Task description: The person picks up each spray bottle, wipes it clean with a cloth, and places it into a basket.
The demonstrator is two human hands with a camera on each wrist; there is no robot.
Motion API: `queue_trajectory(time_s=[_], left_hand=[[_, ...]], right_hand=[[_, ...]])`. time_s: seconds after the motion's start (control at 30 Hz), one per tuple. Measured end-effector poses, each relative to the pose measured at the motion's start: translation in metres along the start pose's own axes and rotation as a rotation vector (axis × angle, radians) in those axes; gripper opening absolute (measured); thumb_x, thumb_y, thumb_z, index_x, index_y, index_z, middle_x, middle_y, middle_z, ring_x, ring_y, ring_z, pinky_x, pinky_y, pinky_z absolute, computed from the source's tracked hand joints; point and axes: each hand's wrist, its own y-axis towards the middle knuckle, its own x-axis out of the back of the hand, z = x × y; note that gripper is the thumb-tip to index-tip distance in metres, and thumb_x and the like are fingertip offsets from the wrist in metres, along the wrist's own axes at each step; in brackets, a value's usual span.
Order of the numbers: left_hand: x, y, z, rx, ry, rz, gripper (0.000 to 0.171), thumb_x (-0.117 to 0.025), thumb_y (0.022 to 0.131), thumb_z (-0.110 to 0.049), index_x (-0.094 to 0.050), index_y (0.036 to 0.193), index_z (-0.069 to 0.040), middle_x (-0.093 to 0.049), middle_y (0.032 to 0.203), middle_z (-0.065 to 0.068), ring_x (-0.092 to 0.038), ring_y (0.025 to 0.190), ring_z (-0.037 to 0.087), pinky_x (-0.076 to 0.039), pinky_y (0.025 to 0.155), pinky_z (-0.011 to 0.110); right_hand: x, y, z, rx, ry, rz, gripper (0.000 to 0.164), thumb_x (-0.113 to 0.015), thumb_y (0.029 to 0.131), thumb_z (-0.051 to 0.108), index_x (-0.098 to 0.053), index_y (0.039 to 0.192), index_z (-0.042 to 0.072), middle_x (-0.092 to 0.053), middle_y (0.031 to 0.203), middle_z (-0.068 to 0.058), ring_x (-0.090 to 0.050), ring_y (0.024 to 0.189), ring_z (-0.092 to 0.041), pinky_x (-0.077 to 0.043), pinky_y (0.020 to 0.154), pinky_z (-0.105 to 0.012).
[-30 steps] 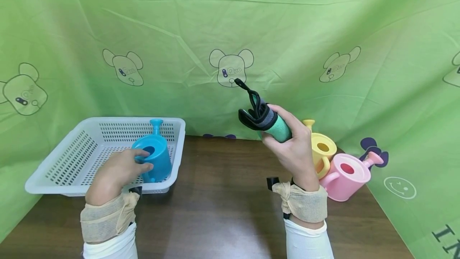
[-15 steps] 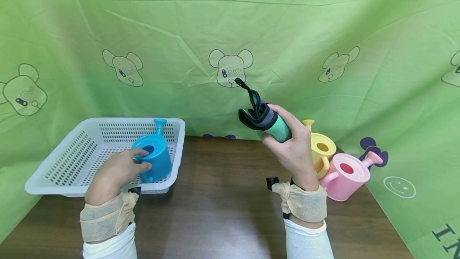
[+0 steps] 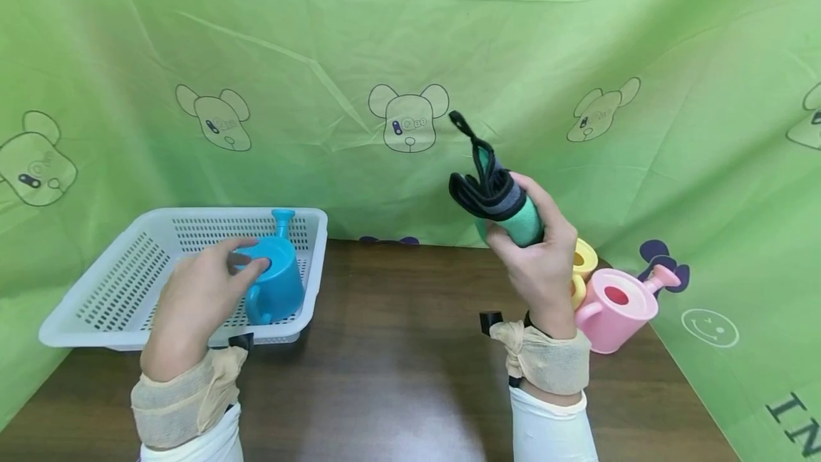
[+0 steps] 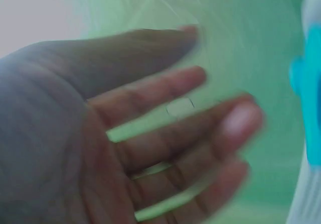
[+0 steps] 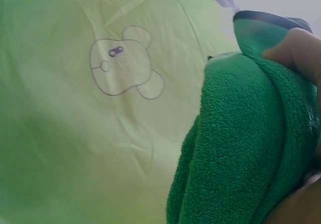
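Note:
A blue watering can (image 3: 285, 287) stands in the right part of a white plastic basket (image 3: 60, 330), spout at the back and handle toward the front. Beside its top is my left hand (image 3: 199, 291), thumb and fingers apart. In the left wrist view, the left hand (image 4: 145, 133) holds nothing, and a blurred strip of the blue watering can (image 4: 314, 103) shows at the right edge. My right hand (image 3: 541, 255) grips a rolled green towel (image 3: 524, 219) with black trim and a hanging loop, up off the table. Its fleecy green pile fills much of the right wrist view.
Behind my right hand, a yellow watering can (image 3: 585, 257) is partly hidden. A pink watering can (image 3: 609, 326) stands next to it on the brown wooden table (image 3: 398, 348). Green printed cloth (image 3: 321, 127) hangs behind and at both sides.
My left hand has let go of the blue watering can's handle and drawn slightly up and left. The right hand has moved right and up with the towel, covering more of the yellow can.

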Motion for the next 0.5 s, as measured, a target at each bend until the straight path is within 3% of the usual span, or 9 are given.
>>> queue_trajectory(time_s=[0.13, 0.27, 0.4, 0.5], left_hand=[[-0.010, -0.002, -0.028, -0.197, -0.144, -0.184, 0.034, -0.066, 0.104, -0.028, -0.070, 0.133, -0.010, -0.079, 0.115, 0.017, -0.077, 0.097, 0.037, -0.061, 0.083, 0.051], [-0.032, 0.003, -0.059, -0.398, -0.261, -0.282, 0.019, -0.071, 0.101, -0.016, -0.077, 0.117, -0.010, -0.081, 0.106, 0.008, -0.077, 0.087, 0.022, -0.063, 0.076, 0.039], [-0.065, 0.005, -0.093, -0.564, -0.323, -0.242, 0.015, -0.072, 0.099, -0.014, -0.078, 0.113, -0.010, -0.080, 0.108, 0.003, -0.076, 0.094, 0.017, -0.062, 0.083, 0.036], [-0.100, 0.009, -0.118, -0.631, -0.405, -0.100, 0.016, -0.071, 0.101, -0.016, -0.076, 0.115, -0.010, -0.080, 0.110, 0.002, -0.074, 0.094, 0.014, -0.062, 0.086, 0.037]], right_hand=[[0.007, 0.002, 0.007, 0.031, 0.071, -0.129, 0.053, -0.072, 0.075, -0.014, -0.069, 0.127, -0.003, -0.077, 0.118, 0.002, -0.064, 0.097, -0.017, -0.048, 0.086, -0.027], [0.015, 0.006, 0.017, 0.069, 0.159, -0.281, 0.053, -0.070, 0.074, -0.015, -0.064, 0.126, -0.010, -0.077, 0.115, -0.005, -0.064, 0.099, -0.021, -0.048, 0.090, -0.029], [0.025, 0.008, 0.029, 0.061, 0.172, -0.385, 0.050, -0.070, 0.075, -0.012, -0.065, 0.125, -0.011, -0.076, 0.111, -0.006, -0.062, 0.101, -0.023, -0.047, 0.092, -0.031], [0.033, 0.010, 0.037, 0.048, 0.153, -0.447, 0.048, -0.072, 0.076, -0.008, -0.067, 0.124, -0.009, -0.076, 0.110, -0.007, -0.062, 0.101, -0.023, -0.047, 0.092, -0.030]])
